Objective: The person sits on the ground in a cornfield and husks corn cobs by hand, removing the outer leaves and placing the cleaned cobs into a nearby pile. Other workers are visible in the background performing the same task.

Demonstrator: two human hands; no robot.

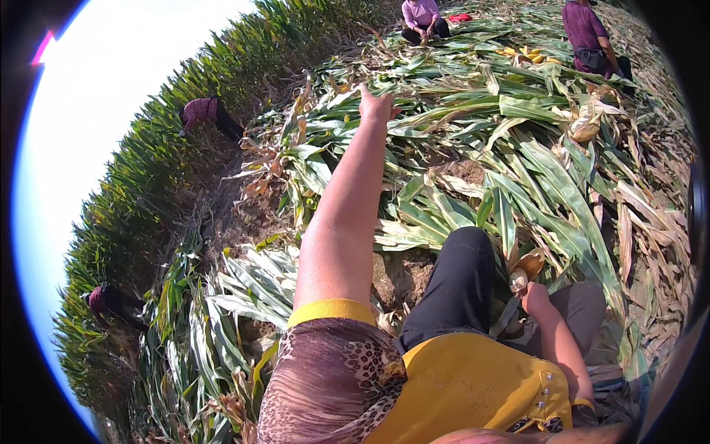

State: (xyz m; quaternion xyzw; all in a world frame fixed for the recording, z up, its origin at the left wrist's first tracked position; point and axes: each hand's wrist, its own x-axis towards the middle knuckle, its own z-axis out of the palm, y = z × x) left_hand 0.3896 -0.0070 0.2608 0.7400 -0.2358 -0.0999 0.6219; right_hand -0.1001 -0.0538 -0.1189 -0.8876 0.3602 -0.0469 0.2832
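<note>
My left arm reaches far out, and my left hand is over the cut corn stalks, partly unfolded; nothing is seen in it. Low on the right, beside my bent knee, my right hand is closed at a corn husk with a pale, cut-looking end. Whether the fingers hold the husk or the stem below it is hard to tell. Another husked ear of corn lies on the stalks farther out.
A person sits at the top beside a red item. Another person is at the upper right, near yellow corn cobs. Two bent people are by the standing corn. Bare soil shows between stalks.
</note>
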